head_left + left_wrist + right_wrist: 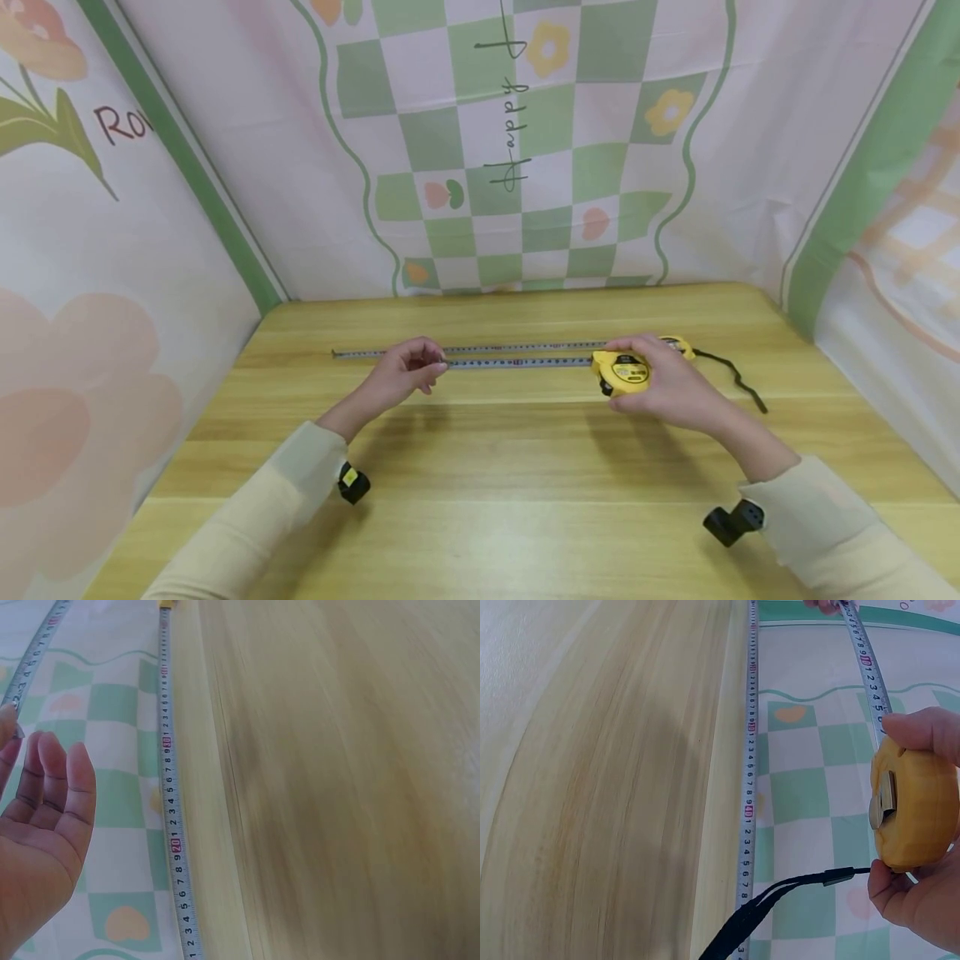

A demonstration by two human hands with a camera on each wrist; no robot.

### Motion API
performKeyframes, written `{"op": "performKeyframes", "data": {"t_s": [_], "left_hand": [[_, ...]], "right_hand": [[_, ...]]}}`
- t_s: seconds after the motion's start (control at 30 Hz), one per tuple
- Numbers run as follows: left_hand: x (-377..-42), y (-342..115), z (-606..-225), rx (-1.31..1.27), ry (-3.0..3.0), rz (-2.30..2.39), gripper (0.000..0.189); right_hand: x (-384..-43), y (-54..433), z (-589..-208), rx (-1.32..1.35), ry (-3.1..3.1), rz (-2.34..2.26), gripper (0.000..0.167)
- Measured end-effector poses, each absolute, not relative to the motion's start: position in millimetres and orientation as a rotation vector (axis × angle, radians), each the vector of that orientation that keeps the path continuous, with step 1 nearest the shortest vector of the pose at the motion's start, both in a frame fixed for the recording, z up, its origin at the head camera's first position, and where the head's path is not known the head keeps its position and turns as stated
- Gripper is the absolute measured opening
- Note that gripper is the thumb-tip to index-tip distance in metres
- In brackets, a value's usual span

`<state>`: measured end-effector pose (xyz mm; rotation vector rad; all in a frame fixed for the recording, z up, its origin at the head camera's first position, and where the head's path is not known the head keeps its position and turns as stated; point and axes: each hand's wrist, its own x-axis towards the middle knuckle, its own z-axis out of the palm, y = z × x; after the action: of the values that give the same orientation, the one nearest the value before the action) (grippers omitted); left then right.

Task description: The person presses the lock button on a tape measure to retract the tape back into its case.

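My right hand grips the yellow case of a tape measure, fingers above and thumb below in the head view. From it a silver blade reaches left to my left hand, which pinches its end between thumb and fingertip. In the left wrist view the other fingers are loosely bent. Behind this blade a second tape measure's blade lies along the table, parallel to the first. Its yellow case is partly hidden by my right hand. The held case is seen edge-on in the right wrist view.
A black strap trails to the right of my right hand; which case it belongs to is hard to tell. The wooden table is enclosed by printed fabric at the back and both sides. A small black camera sits at each wrist.
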<state>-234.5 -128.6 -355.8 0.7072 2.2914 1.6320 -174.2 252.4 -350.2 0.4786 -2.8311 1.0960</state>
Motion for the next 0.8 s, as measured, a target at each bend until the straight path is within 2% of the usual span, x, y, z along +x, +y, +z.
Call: {"op": "performKeyframes", "data": {"t_s": [0.3,0.6,0.8], "left_hand": [[-231.6,-124.7,-352.7,0.686,2.296,1.641,0.018],[-251.2,-126.2,-378.2,0.679,2.293,1.639,0.019],[-252.1,-125.7,-380.7,0.707,2.28,1.657,0.021]], "right_hand": [[-175.4,250.5,-350.9,0.474,-2.83,1.109,0.07],[-175.9,248.5,-352.0,0.472,-2.834,1.095,0.07],[-176.4,247.5,-352.5,0.474,-2.841,1.087,0.07]]}}
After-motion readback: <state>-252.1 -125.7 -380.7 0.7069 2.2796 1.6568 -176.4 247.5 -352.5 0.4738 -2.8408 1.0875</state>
